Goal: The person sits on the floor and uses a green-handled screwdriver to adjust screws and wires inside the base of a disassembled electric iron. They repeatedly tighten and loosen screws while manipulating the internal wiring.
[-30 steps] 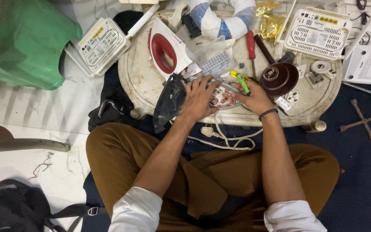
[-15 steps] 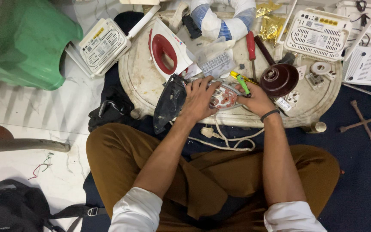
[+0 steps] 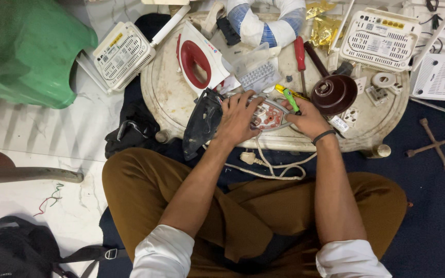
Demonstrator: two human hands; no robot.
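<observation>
I see both forearms extended forward from the seated body, meeting at the near edge of the low round table. The left hand lies palm down, fingers spread and pressed on the opened iron base, which rests at the table's near rim. The right hand grips the base's right end, with a green-handled screwdriver pinched between its fingers; a dark band circles that wrist. Just left of the left hand, a black iron shell tilts over the table edge. A white cord hangs from the base toward the lap.

Markings: the base shows a red and white plate face. A white iron cover with a red oval panel lies behind the left hand. A clear plastic packet sits beyond the base, gold foil wrapping at the far rim. A white router with a yellow label strip overhangs the table's left side.

Clearance: a dark brown disc sits just right of the right hand, a red-handled screwdriver behind it. Bare tabletop is open at the left, between cover and rim.
</observation>
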